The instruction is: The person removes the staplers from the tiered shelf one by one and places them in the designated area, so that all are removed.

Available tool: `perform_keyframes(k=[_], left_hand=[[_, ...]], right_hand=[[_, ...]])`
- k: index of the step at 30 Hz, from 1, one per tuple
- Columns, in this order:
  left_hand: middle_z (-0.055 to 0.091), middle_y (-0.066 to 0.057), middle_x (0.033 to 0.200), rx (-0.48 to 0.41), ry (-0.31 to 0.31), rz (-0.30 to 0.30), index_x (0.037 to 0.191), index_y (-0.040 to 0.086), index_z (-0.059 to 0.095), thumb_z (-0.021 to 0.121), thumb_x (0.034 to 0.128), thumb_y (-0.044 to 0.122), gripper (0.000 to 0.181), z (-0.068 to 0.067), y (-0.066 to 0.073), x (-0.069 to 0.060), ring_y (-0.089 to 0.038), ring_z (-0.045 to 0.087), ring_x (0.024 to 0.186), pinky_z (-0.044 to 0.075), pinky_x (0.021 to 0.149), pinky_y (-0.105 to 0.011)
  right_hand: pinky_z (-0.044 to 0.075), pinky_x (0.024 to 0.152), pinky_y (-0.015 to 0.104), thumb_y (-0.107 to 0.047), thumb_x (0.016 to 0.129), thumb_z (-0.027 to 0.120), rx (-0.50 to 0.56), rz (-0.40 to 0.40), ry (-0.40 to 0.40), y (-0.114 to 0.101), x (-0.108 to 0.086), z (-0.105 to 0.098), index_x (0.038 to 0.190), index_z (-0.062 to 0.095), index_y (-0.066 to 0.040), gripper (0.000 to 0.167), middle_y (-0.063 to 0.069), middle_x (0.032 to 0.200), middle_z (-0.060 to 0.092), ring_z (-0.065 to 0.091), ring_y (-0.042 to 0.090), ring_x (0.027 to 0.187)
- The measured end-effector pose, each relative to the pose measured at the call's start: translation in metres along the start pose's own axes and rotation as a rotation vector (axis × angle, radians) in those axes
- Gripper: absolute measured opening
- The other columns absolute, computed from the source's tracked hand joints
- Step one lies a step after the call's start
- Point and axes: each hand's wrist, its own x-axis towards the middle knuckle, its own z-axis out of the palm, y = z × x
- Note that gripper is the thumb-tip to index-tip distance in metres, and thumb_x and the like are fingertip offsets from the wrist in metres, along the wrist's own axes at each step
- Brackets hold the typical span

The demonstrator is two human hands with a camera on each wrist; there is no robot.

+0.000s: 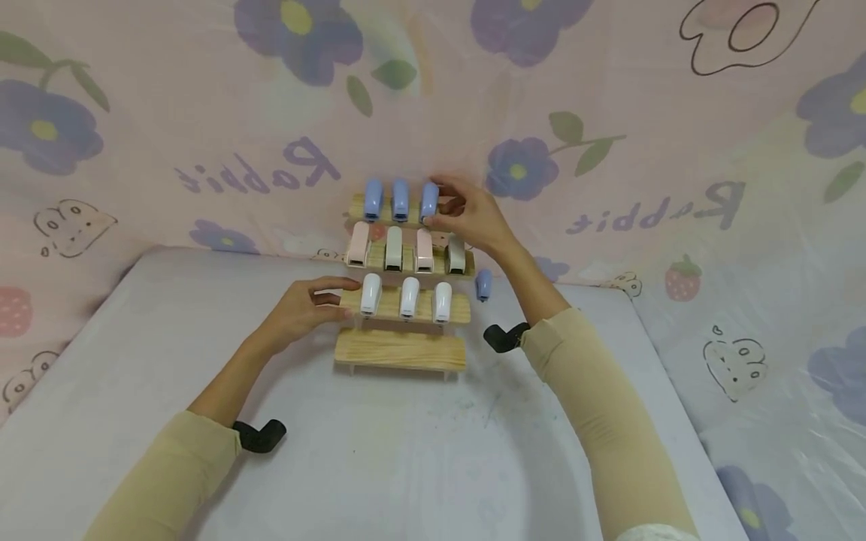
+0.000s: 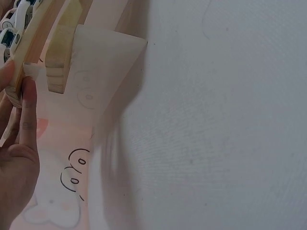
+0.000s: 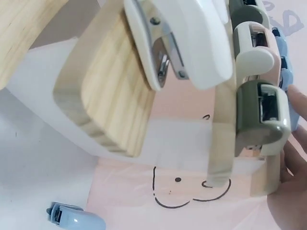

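Note:
A stepped rack with wooden shelves holds small staplers. At the top shelf's right end, my right hand pinches a blue stapler; two more blue ones stand to its left. My left hand grips the left end of the shelf bearing three white staplers; in the left wrist view its fingers lie against the shelf's wooden end. Pink staplers and green ones share the shelf between. In the right wrist view, my right hand is partly cut off at the edge.
One blue stapler lies on the white table surface, right of the rack, near my right forearm. Behind the rack hangs a pink patterned cloth. A black wrist mount sticks out from each sleeve.

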Motion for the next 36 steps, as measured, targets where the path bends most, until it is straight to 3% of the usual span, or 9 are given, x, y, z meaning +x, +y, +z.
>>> perform_keyframes(k=[10, 16, 26, 36], left_hand=[[0.056, -0.002, 0.141, -0.007, -0.004, 0.003, 0.13, 0.013, 0.066, 0.082, 0.0842, 0.023, 0.049, 0.0, -0.002, 0.0, -0.031, 0.06, 0.111, 0.054, 0.079, -0.026], [0.056, -0.002, 0.142, -0.003, -0.003, 0.002, 0.131, 0.012, 0.065, 0.082, 0.0842, 0.021, 0.05, 0.0, -0.001, -0.001, -0.026, 0.062, 0.109, 0.054, 0.08, -0.025], [0.056, -0.002, 0.141, 0.017, 0.008, 0.001, 0.131, 0.014, 0.066, 0.081, 0.0848, 0.024, 0.05, -0.001, -0.002, -0.001, -0.023, 0.062, 0.109, 0.053, 0.08, -0.025], [0.055, -0.002, 0.142, 0.023, 0.013, -0.012, 0.131, 0.014, 0.066, 0.081, 0.0851, 0.022, 0.049, 0.002, 0.0, -0.001, -0.026, 0.06, 0.111, 0.053, 0.081, -0.025]], right_hand=[[0.05, 0.093, 0.035, -0.016, 0.085, 0.081, -0.034, 0.012, -0.034, 0.0, 0.001, -0.002, 0.146, 0.05, -0.013, 0.068, 0.011, 0.133, 0.06, 0.062, 0.024, 0.106], [0.049, 0.092, 0.037, -0.023, 0.086, 0.081, -0.062, 0.044, -0.024, -0.005, -0.005, -0.008, 0.147, 0.049, -0.02, 0.069, 0.007, 0.135, 0.059, 0.062, 0.022, 0.104], [0.053, 0.087, 0.033, -0.008, 0.086, 0.078, 0.111, 0.008, 0.023, -0.002, -0.017, -0.02, 0.147, 0.05, -0.014, 0.067, 0.012, 0.137, 0.057, 0.065, 0.029, 0.105], [0.053, 0.085, 0.029, -0.005, 0.087, 0.077, 0.12, 0.018, 0.027, 0.004, -0.029, -0.033, 0.146, 0.051, -0.012, 0.065, 0.015, 0.133, 0.057, 0.065, 0.028, 0.102]])
